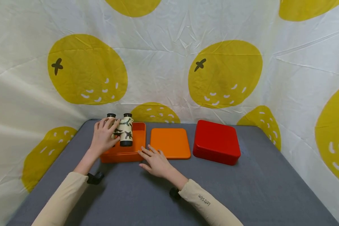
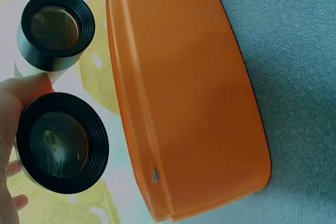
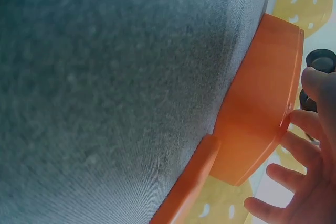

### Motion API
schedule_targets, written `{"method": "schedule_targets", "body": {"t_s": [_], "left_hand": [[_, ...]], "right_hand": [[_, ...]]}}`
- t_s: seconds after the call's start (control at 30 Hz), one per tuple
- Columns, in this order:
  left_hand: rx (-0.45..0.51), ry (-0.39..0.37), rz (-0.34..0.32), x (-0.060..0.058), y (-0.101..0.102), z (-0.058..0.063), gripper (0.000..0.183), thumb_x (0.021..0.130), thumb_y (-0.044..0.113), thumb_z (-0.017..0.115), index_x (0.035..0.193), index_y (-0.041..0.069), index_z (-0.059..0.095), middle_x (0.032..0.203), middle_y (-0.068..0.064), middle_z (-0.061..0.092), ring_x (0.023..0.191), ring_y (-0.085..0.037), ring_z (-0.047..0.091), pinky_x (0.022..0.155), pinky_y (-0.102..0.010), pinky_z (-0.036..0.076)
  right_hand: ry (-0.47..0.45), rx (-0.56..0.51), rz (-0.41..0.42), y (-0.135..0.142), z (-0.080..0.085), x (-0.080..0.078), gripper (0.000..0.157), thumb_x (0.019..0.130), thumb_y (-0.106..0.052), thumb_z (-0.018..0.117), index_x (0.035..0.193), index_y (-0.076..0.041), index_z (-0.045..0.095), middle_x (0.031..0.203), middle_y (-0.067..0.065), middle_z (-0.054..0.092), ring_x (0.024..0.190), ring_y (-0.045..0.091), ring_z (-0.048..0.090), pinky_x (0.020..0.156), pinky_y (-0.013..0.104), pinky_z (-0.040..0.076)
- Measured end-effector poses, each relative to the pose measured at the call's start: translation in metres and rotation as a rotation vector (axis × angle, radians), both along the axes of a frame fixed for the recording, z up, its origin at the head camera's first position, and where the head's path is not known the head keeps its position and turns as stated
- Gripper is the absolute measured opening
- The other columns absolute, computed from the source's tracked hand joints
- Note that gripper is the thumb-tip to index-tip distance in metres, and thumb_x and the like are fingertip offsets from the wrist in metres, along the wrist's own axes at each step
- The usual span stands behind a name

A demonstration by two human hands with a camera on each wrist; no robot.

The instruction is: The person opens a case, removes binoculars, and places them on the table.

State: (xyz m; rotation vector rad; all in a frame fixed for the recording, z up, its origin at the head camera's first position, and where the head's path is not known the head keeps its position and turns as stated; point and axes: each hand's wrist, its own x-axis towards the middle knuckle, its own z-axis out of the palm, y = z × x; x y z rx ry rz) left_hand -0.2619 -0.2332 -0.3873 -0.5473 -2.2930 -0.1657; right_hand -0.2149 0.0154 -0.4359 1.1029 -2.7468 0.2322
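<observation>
My left hand grips a pair of camouflage-patterned binoculars over an orange box whose top is off. In the left wrist view, the two black-rimmed lenses face the camera, beside the box wall and higher than its rim. My right hand is spread with fingers straight, its fingertips at the box's front right corner. The right wrist view has those fingers right by the rim of the box.
An orange lid lies flat on the grey table, just right of the box. Farther right stands a closed red box. A white curtain with yellow fruit prints hangs behind and around the table.
</observation>
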Motion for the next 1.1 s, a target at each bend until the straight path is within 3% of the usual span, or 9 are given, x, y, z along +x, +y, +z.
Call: {"method": "schedule_targets", "body": {"t_s": [0.37, 1.1], "left_hand": [[-0.059, 0.016, -0.01, 0.02, -0.003, 0.003, 0.067, 0.06, 0.022, 0.077, 0.121, 0.007, 0.054, 0.118, -0.016, 0.051, 0.11, -0.036, 0.038, 0.087, -0.055, 0.028], [-0.161, 0.122, -0.09, 0.068, -0.009, -0.001, 0.069, 0.05, 0.029, 0.079, 0.113, 0.008, 0.06, 0.11, -0.015, 0.057, 0.104, -0.039, 0.044, 0.082, -0.058, 0.031]], "right_hand": [[0.017, 0.044, -0.003, 0.004, 0.0, -0.002, 0.055, 0.091, -0.049, 0.037, 0.14, -0.026, 0.028, 0.146, -0.003, 0.028, 0.138, 0.022, 0.019, 0.099, 0.057, 0.03], [0.026, 0.036, 0.007, 0.002, -0.002, -0.002, 0.057, 0.091, -0.048, 0.039, 0.141, -0.024, 0.028, 0.147, -0.002, 0.028, 0.137, 0.022, 0.02, 0.1, 0.057, 0.029]]}}
